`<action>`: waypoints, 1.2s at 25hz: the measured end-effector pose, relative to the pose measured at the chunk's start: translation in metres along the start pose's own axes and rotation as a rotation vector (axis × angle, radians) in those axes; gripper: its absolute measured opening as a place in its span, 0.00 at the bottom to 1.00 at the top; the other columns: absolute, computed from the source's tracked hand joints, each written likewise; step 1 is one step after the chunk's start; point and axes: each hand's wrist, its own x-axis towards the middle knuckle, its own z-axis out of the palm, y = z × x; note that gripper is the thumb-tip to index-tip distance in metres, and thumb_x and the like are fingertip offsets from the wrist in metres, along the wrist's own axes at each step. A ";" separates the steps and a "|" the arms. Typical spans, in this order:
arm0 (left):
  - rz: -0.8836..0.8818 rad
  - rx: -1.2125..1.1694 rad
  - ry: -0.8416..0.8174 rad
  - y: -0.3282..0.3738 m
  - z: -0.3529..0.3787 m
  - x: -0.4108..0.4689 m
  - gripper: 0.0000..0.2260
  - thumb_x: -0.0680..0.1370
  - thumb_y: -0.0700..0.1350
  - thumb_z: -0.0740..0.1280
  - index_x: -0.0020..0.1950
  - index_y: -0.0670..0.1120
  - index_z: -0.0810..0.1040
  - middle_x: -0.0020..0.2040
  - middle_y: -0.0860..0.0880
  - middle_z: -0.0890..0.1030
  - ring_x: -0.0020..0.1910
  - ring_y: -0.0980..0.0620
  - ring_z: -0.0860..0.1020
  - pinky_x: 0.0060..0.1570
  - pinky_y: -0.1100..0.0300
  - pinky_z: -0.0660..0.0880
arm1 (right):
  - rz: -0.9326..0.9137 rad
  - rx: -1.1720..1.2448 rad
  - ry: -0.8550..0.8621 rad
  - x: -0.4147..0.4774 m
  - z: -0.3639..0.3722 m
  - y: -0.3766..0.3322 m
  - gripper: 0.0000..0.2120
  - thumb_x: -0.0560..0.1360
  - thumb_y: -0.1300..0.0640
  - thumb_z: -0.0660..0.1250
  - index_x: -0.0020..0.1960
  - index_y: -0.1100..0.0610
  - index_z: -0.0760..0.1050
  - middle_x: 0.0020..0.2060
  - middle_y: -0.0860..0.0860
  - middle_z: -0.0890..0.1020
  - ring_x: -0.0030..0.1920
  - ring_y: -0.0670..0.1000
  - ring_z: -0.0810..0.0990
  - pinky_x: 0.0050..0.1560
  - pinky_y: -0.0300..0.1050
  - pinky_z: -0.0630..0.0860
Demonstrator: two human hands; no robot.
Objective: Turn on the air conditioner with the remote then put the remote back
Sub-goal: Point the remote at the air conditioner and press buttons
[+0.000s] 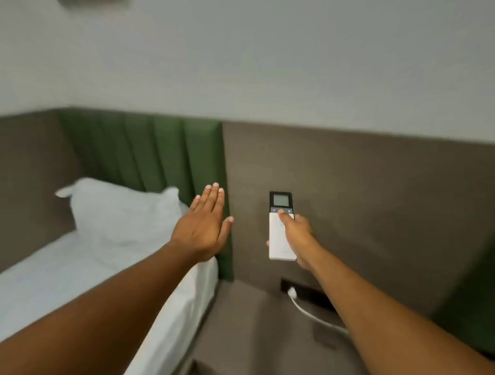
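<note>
My right hand (297,235) grips a slim white remote (278,241) with a dark top and a small grey screen, held upright and pointing at the wall. The thumb rests on the buttons just under the screen. My left hand (205,227) is stretched forward, flat, fingers together and slightly apart from the thumb, holding nothing, in front of the green headboard. A sliver of a grey unit (93,2) shows at the top left edge of the wall; I cannot tell what it is.
A bed with a white sheet (67,273) and a white pillow (120,211) lies on the left against a green padded headboard (144,152). A brown wall panel (361,187) runs behind. Below my right arm, a white plug and cable (302,305) sit in a black socket strip above a brown nightstand top (254,334).
</note>
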 end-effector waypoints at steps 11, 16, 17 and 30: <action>-0.472 0.539 0.360 -0.157 -0.462 -0.229 0.31 0.81 0.59 0.42 0.78 0.42 0.40 0.80 0.45 0.41 0.77 0.50 0.39 0.74 0.56 0.39 | -0.370 0.008 -0.761 -0.281 0.299 -0.294 0.09 0.79 0.55 0.62 0.52 0.60 0.76 0.40 0.61 0.87 0.31 0.60 0.86 0.30 0.47 0.81; -0.767 0.748 0.329 -0.170 -0.579 -0.424 0.31 0.82 0.58 0.43 0.78 0.42 0.40 0.80 0.45 0.41 0.78 0.50 0.39 0.75 0.54 0.41 | -0.372 0.034 -1.157 -0.484 0.418 -0.307 0.08 0.74 0.60 0.60 0.49 0.61 0.77 0.36 0.60 0.85 0.29 0.61 0.85 0.28 0.45 0.80; -0.825 0.774 0.323 -0.168 -0.596 -0.457 0.31 0.82 0.58 0.44 0.78 0.42 0.40 0.80 0.45 0.41 0.78 0.50 0.39 0.75 0.54 0.41 | -0.369 0.038 -1.217 -0.519 0.434 -0.304 0.08 0.74 0.60 0.60 0.49 0.61 0.76 0.34 0.60 0.85 0.29 0.61 0.85 0.28 0.44 0.80; -1.080 0.891 0.266 -0.166 -0.667 -0.621 0.31 0.81 0.58 0.43 0.79 0.44 0.40 0.80 0.45 0.41 0.78 0.50 0.40 0.73 0.55 0.40 | -0.301 -0.030 -1.406 -0.705 0.518 -0.295 0.12 0.73 0.56 0.60 0.52 0.60 0.77 0.32 0.60 0.86 0.28 0.61 0.85 0.37 0.47 0.82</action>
